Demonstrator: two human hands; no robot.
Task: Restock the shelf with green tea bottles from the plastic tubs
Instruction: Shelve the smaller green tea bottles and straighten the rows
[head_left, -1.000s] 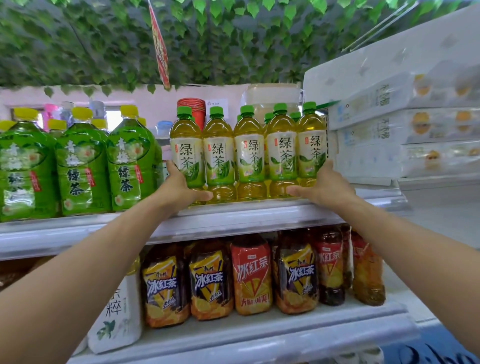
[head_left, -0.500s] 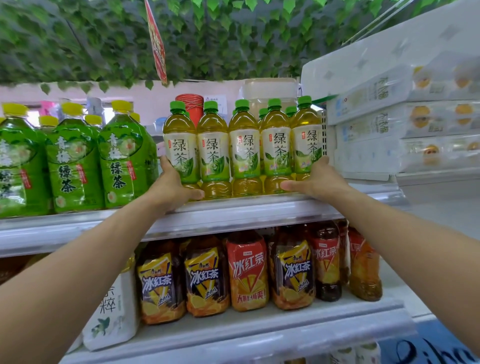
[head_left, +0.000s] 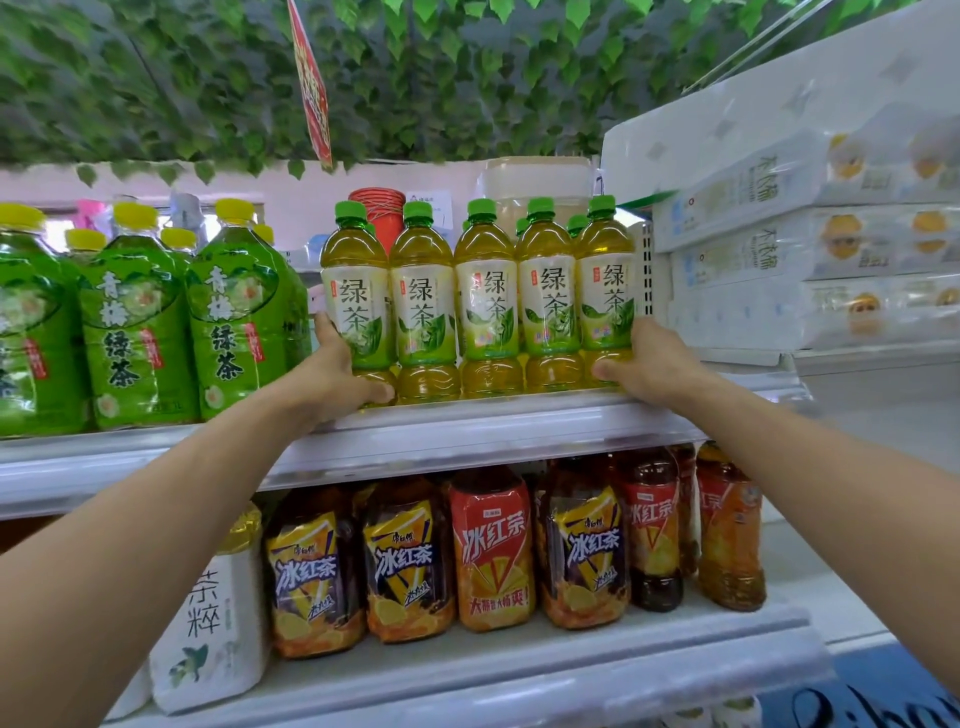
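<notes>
A front row of several green tea bottles (head_left: 488, 306) with green caps and yellow-green labels stands upright on the upper white shelf (head_left: 467, 426); more caps show behind them. My left hand (head_left: 332, 379) cups the base of the leftmost bottle (head_left: 358, 306), thumb across its front. My right hand (head_left: 649, 369) presses against the lower side of the rightmost bottle (head_left: 605, 301). The row sits squeezed between both hands. No plastic tub is in view.
Large green plum-tea bottles (head_left: 140, 322) stand left on the same shelf. Stacked white tissue packs (head_left: 810, 244) rise at the right. Iced black tea bottles (head_left: 493, 551) fill the lower shelf (head_left: 519, 675). Fake leaves (head_left: 415, 78) and a red sign (head_left: 314, 88) hang overhead.
Both hands stay clamped on the ends of the row, and the view has shifted slightly; the bottles look a little tighter together.
</notes>
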